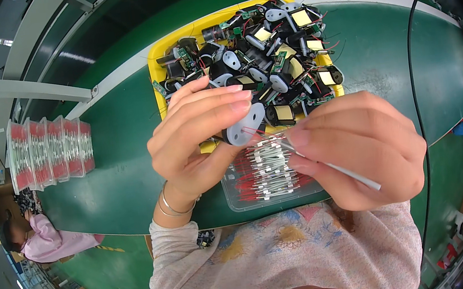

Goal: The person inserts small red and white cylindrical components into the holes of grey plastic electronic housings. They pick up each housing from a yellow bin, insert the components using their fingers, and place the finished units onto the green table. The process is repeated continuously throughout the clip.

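My left hand [194,129] is closed on a small motor unit with a grey oval end plate [248,126], held up toward me. Most of its body is hidden by the fingers. Thin red wires [253,132] run from the plate toward my right hand. That hand [366,147] pinches a slim silver tool, apparently tweezers [349,174], its tip close to the wires. Whether the tip grips them is too small to tell. Below both hands lies a clear plastic tray [251,205] of red-and-white wired parts [272,168].
A yellow bin [154,61] heaped with motor units [254,53] stands just beyond my hands. Stacked clear trays [51,152] sit at the left of the green table [122,159]. A black cable [412,62] hangs at the right. Another person [51,238] is at far left.
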Tool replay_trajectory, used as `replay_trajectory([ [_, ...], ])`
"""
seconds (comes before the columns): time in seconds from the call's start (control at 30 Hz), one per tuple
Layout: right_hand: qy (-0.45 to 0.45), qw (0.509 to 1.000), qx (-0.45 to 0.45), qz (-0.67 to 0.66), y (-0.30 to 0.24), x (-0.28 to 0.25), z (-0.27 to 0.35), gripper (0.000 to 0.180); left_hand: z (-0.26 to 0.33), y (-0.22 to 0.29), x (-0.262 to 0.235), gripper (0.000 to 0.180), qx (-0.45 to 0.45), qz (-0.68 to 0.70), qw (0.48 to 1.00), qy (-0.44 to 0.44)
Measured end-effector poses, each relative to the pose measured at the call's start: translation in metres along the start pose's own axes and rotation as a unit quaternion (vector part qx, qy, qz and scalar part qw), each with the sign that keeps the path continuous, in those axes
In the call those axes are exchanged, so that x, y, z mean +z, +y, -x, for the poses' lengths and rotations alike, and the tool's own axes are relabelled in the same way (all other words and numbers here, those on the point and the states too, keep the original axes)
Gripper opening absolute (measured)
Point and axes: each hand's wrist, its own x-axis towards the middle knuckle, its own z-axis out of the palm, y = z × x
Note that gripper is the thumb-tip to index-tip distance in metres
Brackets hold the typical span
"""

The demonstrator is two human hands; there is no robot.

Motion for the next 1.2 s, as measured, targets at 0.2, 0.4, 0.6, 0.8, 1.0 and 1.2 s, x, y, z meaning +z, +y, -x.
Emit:
replay_trajectory([
  [0.2, -0.001, 0.999, -0.023, 0.044, -0.004, 0.005, 0.003, 0.031, 0.002, 0.001, 0.000, 0.029, -0.009, -0.001, 1.000, 0.003],
  [0.4, -0.028, 0.999, -0.017, 0.010, 0.006, 0.008, 0.003, 0.026, 0.003, 0.006, 0.004, 0.035, -0.034, 0.052, 0.998, 0.019],
  [0.6, -0.055, 0.994, 0.084, -0.045, 0.011, 0.006, -0.003, 0.024, 0.006, 0.004, -0.001, 0.042, -0.077, 0.144, 0.986, -0.024],
  [0.8, -0.040, 0.998, 0.056, -0.004, 0.010, 0.006, 0.000, 0.023, 0.012, 0.009, 0.001, 0.037, -0.206, 0.367, 0.907, 0.016],
  [1.0, -0.012, 0.989, -0.065, 0.133, 0.003, 0.012, 0.003, 0.026, 0.012, 0.026, -0.001, 0.024, -0.202, 0.222, 0.953, 0.039],
  [1.2, -0.041, 0.998, -0.027, 0.032, 0.007, 0.010, 0.002, 0.023, 0.005, 0.028, -0.013, 0.020, -0.104, 0.095, 0.990, -0.031],
])
